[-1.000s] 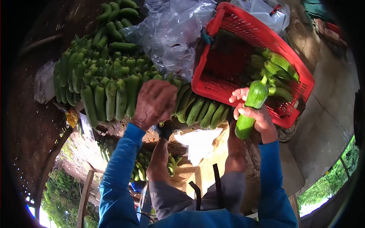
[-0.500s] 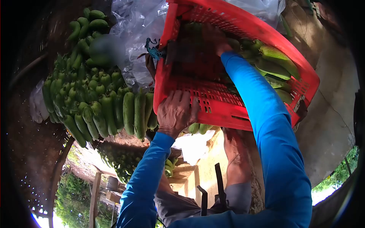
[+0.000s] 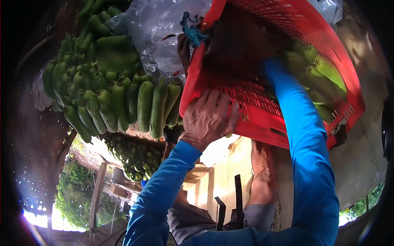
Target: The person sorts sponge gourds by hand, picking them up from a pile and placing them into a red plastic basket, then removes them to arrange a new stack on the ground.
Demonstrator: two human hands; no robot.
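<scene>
A red plastic crate [image 3: 262, 130] with slotted walls is tipped on its side in front of me. My left hand [image 3: 209, 117] grips its near rim, fingers bent over the edge. My right arm in a blue sleeve [image 3: 301, 119] reaches deep into the crate; the hand itself is lost in shadow and blur, so its fingers cannot be made out. Long green gourds [image 3: 328, 74] lie inside the crate at its right end. Left of the crate, a large heap of similar gourds [image 3: 111, 102] is stacked in rows.
Clear plastic sheeting [image 3: 158, 37] lies between the heap and the crate. Blue-green twine [image 3: 192, 30] is tied at the crate's left corner. Another pile of green produce [image 3: 133, 156] sits lower down, beyond a wooden post [image 3: 97, 192]. My leg [image 3: 262, 172] is below the crate.
The crate has shifted right in view, with my left hand still on its rim. My right hand, dimly visible before among the crate's contents, is now obscured in its dark interior.
</scene>
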